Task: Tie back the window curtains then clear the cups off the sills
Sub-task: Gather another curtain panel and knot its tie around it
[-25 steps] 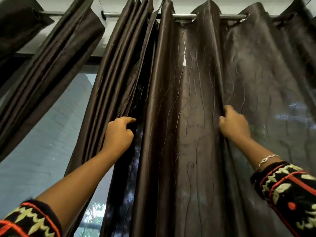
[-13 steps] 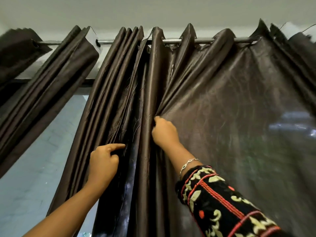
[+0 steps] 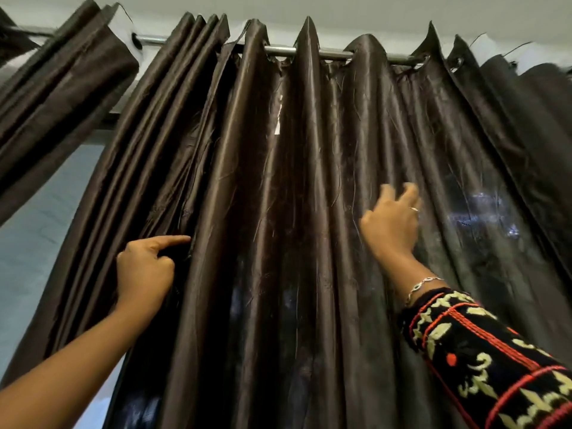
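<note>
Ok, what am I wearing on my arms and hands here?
The right hand has a thin silver ring, and a silver chain bracelet sits at that wrist. Its sleeve is black, embroidered with cream leaf shapes and red lines. The left hand and forearm show no jewellery or sleeve.

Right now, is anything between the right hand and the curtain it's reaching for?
Nothing visible. The right hand, fingers spread, is at the curtain with no object between; the left hand grips its gathered folds.
</note>
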`<action>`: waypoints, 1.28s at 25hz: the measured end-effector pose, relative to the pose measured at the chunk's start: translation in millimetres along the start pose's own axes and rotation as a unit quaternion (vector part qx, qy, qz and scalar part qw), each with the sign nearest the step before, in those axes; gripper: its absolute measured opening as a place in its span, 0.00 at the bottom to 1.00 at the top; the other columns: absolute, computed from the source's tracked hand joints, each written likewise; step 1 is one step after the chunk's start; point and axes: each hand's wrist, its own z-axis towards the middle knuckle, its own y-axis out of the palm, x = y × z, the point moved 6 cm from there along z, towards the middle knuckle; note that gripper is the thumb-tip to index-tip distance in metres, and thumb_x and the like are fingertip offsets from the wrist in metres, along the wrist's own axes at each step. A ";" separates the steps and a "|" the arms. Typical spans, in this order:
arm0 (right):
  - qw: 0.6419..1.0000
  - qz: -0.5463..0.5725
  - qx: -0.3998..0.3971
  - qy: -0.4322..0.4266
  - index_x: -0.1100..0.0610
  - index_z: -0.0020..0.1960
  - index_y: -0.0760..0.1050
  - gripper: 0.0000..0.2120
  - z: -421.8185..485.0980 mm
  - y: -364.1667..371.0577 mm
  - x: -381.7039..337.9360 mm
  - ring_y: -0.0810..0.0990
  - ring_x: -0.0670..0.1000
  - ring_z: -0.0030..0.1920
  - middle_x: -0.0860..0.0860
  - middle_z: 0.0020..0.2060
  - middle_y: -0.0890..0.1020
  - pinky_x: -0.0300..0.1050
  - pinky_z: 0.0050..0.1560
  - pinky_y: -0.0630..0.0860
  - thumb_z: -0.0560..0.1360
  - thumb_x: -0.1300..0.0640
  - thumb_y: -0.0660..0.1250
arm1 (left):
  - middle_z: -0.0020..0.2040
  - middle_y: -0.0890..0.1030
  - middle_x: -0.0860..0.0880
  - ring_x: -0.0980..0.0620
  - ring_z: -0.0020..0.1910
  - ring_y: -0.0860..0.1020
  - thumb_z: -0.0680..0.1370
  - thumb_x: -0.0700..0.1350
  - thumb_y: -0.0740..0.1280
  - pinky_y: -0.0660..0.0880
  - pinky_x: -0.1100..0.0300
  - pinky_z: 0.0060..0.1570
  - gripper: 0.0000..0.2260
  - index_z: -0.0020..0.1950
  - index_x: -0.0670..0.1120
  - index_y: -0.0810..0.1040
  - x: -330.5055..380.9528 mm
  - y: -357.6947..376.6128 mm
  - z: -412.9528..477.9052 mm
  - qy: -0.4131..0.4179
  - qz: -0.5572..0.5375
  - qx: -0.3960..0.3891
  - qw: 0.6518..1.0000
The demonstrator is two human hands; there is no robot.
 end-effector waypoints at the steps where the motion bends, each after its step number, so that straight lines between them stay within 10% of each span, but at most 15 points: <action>1: 0.999 -0.023 -0.020 0.032 0.60 0.68 0.62 0.26 6.4 -1.3 19.5 0.58 0.65 0.70 0.65 0.71 0.56 0.59 0.67 0.61 0.74 0.56 0.65 | 0.25 0.74 0.49 0.59 0.18 0.71 0.66 0.24 0.57 0.61 0.71 0.15 0.24 0.55 0.40 0.81 0.9 0.9 -0.2 0.004 -0.001 0.004 1.000; 7: 0.982 -0.080 -0.072 0.152 0.63 0.66 0.61 0.27 26.9 -22.2 102.8 0.68 0.67 0.63 0.68 0.63 0.69 0.60 0.59 0.66 0.75 0.50 0.65 | 0.46 0.82 0.33 0.64 0.24 0.75 0.68 0.24 0.59 0.68 0.77 0.26 0.20 0.55 0.36 0.79 -3.3 5.1 -0.3 0.007 -0.023 0.023 0.999; 10: 0.991 -0.073 -0.100 0.049 0.62 0.67 0.62 0.18 22.0 -14.1 84.7 0.76 0.67 0.52 0.67 0.52 0.77 0.52 0.44 0.68 0.78 0.60 0.56 | 0.51 0.81 0.33 0.47 0.43 0.81 0.70 0.26 0.63 0.74 0.57 0.51 0.16 0.55 0.34 0.79 -8.1 6.5 1.0 0.014 -0.019 0.029 0.999; 25: 0.956 0.115 -0.228 -0.145 0.57 0.68 0.64 0.18 -37.3 33.6 -122.7 0.74 0.64 0.58 0.62 0.58 0.76 0.52 0.53 0.71 0.78 0.60 0.52 | 0.24 0.77 0.41 0.53 0.17 0.66 0.66 0.24 0.57 0.56 0.69 0.15 0.23 0.52 0.43 0.82 -21.7 11.7 -0.2 -0.010 -0.051 0.005 0.999; 32: 0.987 0.147 0.031 -0.058 0.60 0.60 0.72 0.17 10.4 -13.8 -26.6 0.73 0.64 0.55 0.64 0.54 0.75 0.53 0.51 0.69 0.78 0.50 0.59 | 0.12 0.68 0.52 0.55 0.12 0.62 0.68 0.23 0.56 0.52 0.71 0.13 0.24 0.53 0.43 0.82 -14.0 2.6 -6.9 -0.034 -0.057 -0.016 0.998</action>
